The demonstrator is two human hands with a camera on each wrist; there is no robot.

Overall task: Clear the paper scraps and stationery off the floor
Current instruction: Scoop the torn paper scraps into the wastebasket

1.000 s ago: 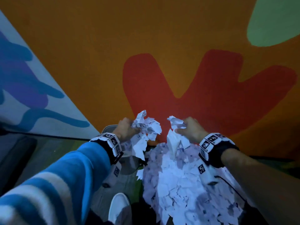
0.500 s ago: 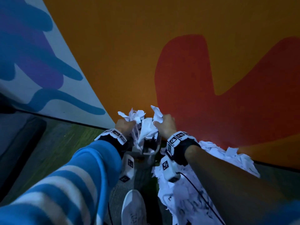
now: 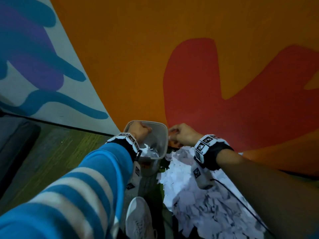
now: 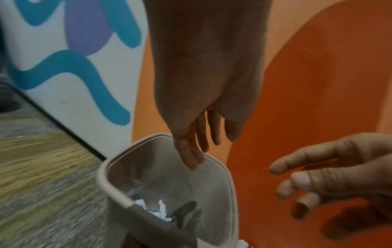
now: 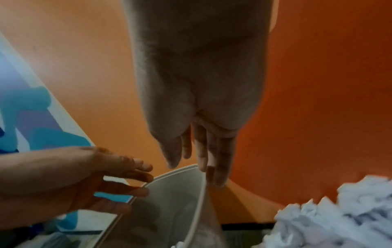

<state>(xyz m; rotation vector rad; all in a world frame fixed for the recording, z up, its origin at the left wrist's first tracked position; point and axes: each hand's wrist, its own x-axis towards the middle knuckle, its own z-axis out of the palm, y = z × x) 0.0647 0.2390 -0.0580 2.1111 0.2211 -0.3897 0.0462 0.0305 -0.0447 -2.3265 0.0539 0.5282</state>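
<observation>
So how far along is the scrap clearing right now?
Done: some paper scraps lie in the grey bin. In hand: nothing; the left hand and right hand hang open-fingered over the bin's rim. Left: the big scrap pile beside the bin. No stationery visible.

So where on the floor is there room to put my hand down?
The carpet left of the bin, up to the wall's black edge, is bare. It is crowded right of the bin: the paper pile spreads from the orange wall back toward the shoe. Only a thin strip lies between shoe and pile. Left hand and right hand hover by the bin.
</observation>
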